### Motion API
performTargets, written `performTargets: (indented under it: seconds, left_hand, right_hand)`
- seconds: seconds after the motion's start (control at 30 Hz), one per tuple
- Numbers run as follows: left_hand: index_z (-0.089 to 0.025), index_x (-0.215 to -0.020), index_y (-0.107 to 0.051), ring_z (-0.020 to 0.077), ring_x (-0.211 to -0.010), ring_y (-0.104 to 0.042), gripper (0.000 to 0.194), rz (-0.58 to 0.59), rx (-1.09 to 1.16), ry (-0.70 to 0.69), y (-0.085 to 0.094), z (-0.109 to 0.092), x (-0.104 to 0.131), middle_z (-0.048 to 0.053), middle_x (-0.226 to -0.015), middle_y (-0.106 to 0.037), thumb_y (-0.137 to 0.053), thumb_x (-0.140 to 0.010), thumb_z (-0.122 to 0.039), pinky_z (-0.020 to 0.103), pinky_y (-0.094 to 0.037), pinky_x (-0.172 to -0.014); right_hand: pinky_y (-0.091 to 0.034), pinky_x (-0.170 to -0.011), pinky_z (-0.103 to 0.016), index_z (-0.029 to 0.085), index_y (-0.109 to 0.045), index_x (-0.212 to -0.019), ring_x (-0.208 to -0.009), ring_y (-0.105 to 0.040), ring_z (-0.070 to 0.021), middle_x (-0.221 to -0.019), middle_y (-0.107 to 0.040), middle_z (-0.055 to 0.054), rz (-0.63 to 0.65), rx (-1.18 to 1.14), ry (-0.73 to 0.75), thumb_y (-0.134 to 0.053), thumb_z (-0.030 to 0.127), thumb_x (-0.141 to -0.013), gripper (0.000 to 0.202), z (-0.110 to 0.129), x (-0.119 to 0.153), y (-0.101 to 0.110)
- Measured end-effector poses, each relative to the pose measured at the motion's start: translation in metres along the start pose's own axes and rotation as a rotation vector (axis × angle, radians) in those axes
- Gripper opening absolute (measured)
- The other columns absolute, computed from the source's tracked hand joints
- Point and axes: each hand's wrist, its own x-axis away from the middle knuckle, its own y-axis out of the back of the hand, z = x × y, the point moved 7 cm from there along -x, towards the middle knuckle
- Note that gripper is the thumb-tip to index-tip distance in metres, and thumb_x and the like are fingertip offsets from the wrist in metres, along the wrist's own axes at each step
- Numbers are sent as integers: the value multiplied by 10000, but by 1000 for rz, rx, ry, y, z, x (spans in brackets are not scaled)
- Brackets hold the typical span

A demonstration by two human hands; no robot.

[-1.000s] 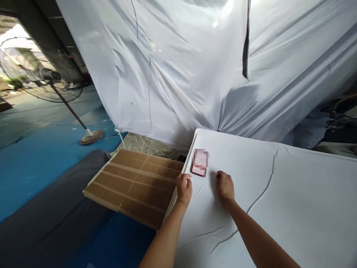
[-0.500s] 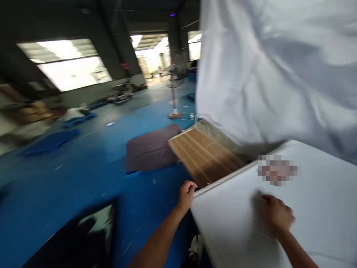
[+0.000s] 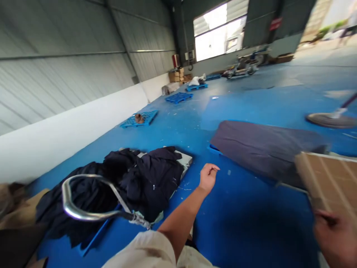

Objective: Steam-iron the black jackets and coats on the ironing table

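My left hand [image 3: 208, 178] hangs over the blue floor with its fingers curled and pinched together, and nothing shows in it. At the right edge my right hand [image 3: 334, 236] is blurred and partly cut off, its fingers curled in. Whether it holds anything is hidden. Just beyond it is a brown cardboard box [image 3: 330, 178] with pale tape strips. Left of my left arm, a heap of dark navy garments [image 3: 156, 175] lies on a low stack on the floor. A bent metal handle [image 3: 83, 216] of a pallet jack or cart stands in front of the heap.
A grey cloth-covered pile [image 3: 259, 145] rests on a blue pallet ahead. Several blue pallets [image 3: 178, 97] lie farther off by the white wall [image 3: 69, 119]. A fan's round base [image 3: 331, 120] stands at right. A scooter [image 3: 242, 69] is parked near the window.
My view has swung left, away from the white table and hanging white cloth. My left hand has left the table edge, and my right hand is now at the right edge of view.
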Motion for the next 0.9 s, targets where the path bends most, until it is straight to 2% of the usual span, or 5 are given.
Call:
performTargets:
  seconds: [0.13, 0.3, 0.53, 0.7, 0.9]
  left_hand:
    - [-178, -724, -609, 102, -669, -502, 189, -197, -44, 86, 91, 35, -15, -8, -696, -551, -427, -750, -135, 226, -419, -653]
    - [-169, -726, -595, 100, -671, -501, 178, -438, -90, 198, 211, 81, -19, -6, -700, -551, -418, -738, -148, 224, -421, -658]
    - [-168, -738, -590, 105, -681, -501, 180, -676, -212, 393, 354, 138, 7, -4, -701, -544, -413, -711, -187, 227, -413, -671]
    - [-163, -751, -579, 108, -648, -501, 189, -831, -218, 533, 409, 169, 48, 1, -703, -549, -423, -715, -263, 223, -412, -641]
    - [-156, -901, -584, 156, -739, -554, 303, -968, -321, 838, 431, 214, 120, 29, -793, -591, -461, -707, -354, 269, -436, -705]
  right_hand:
    - [-376, -583, -371, 252, -578, -794, -635, -525, -238, -794, -612, -133, 147, -54, 106, -433, 338, -643, 226, 123, 9, -75]
    - [-420, -724, -386, 209, -565, -775, -802, -565, -244, -926, -625, -118, 336, -153, 434, -396, 335, -648, 246, 267, 65, -183]
    - [-438, -779, -354, 189, -561, -856, -829, -588, -208, -867, -646, -93, 674, -209, 701, -387, 336, -717, 267, 404, 177, -324]
    - [-451, -784, -319, 187, -563, -921, -847, -599, -185, -885, -648, -73, 878, -179, 823, -377, 297, -757, 271, 448, 248, -394]
    - [-459, -743, -275, 200, -539, -1006, -806, -610, -172, -887, -650, -51, 1046, -6, 958, -394, 239, -777, 274, 467, 293, -474]
